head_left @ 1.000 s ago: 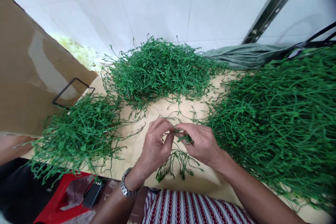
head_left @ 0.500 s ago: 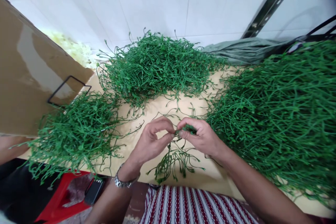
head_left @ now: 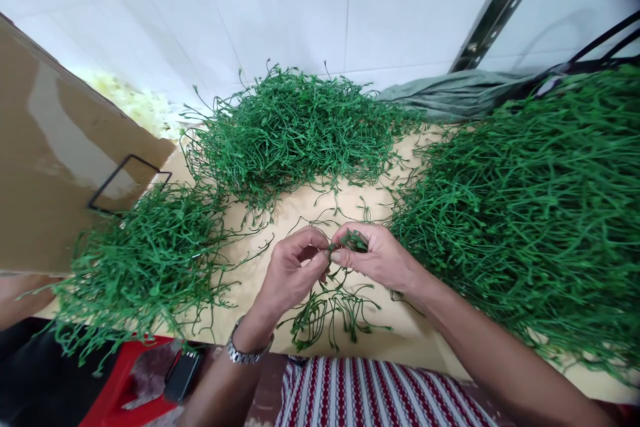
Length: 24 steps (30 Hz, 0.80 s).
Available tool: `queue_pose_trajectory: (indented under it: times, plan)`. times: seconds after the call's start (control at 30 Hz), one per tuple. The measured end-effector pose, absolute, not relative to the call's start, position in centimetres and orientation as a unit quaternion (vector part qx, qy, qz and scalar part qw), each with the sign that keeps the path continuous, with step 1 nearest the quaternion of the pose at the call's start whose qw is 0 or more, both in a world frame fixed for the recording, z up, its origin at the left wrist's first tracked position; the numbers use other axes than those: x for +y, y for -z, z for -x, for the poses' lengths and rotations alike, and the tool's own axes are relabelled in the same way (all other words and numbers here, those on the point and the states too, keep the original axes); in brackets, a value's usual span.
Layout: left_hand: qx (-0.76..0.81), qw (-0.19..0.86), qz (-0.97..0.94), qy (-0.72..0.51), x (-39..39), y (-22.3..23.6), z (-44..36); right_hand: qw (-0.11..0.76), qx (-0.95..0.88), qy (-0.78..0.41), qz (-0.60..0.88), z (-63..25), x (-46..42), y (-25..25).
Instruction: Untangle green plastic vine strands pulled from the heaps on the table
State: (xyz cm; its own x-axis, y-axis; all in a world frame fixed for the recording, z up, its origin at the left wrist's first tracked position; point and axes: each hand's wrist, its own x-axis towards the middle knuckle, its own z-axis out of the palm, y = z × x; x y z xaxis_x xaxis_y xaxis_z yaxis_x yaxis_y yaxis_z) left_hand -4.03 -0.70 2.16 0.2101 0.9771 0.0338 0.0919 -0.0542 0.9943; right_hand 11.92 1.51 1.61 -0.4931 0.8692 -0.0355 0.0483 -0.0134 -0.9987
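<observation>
My left hand (head_left: pixel 293 273) and my right hand (head_left: pixel 383 259) meet fingertip to fingertip over the middle of the table. Thumb and forefinger of each are pinched together on thin green stems, which look like artificial plant stems. More of the green stems (head_left: pixel 355 240) show inside the curl of my right hand. Just below the hands lies a small loose cluster of stems (head_left: pixel 345 312) with knobbed tips. How the pinched pieces join is too small to make out.
Heaps of green stems lie at the back (head_left: pixel 300 133), at the left (head_left: pixel 150 260) and, largest, at the right (head_left: pixel 540 213) of the pale table (head_left: pixel 295 207). A cardboard box (head_left: pixel 65 167) stands at left. A red stool (head_left: pixel 117 387) holds a dark device (head_left: pixel 183 375). Another person's arm (head_left: pixel 25 300) shows at left.
The view has shifted slightly. Both hands remain pinched together at nearly the same spot, with the right fingers drawn a little closer to the left fingertips.
</observation>
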Motion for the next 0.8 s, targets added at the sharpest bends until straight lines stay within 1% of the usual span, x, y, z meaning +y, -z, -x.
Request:
queue_pose_trajectory:
  times: [0.1,0.17,0.33,0.4,0.47,0.53,0.67,0.8]
  plan:
    - [0.453,0.433,-0.652,-0.426,-0.9,-2.3,4.1,0.339,-0.627,-0.592,0.376,-11.9,1.4,-1.7]
    - [0.446,0.347,-0.716,-0.410,-1.0,-2.5,4.3,0.322,-0.631,-0.603,0.367,-12.1,1.5,-1.8]
    - [0.431,0.090,-0.818,-0.369,-1.0,-3.0,4.2,0.286,-0.555,-0.703,0.340,-12.3,1.8,-1.3]
    - [0.419,0.050,-0.829,-0.366,-0.9,-3.0,4.1,0.272,-0.514,-0.741,0.336,-12.3,1.9,-1.0]
    - [0.406,0.064,-0.833,-0.371,-0.8,-2.8,4.0,0.267,-0.516,-0.742,0.335,-12.3,1.9,-0.9]
    - [0.395,0.113,-0.828,-0.382,-0.8,-2.6,4.0,0.277,-0.565,-0.700,0.337,-12.3,1.9,-1.0]
    - [0.415,0.213,-0.794,-0.391,-0.9,-2.2,4.2,0.281,-0.684,-0.561,0.373,-12.6,1.8,-1.8]
    - [0.473,0.284,-0.749,-0.365,-1.0,-2.1,4.1,0.274,-0.774,-0.404,0.403,-12.7,1.6,-2.2]
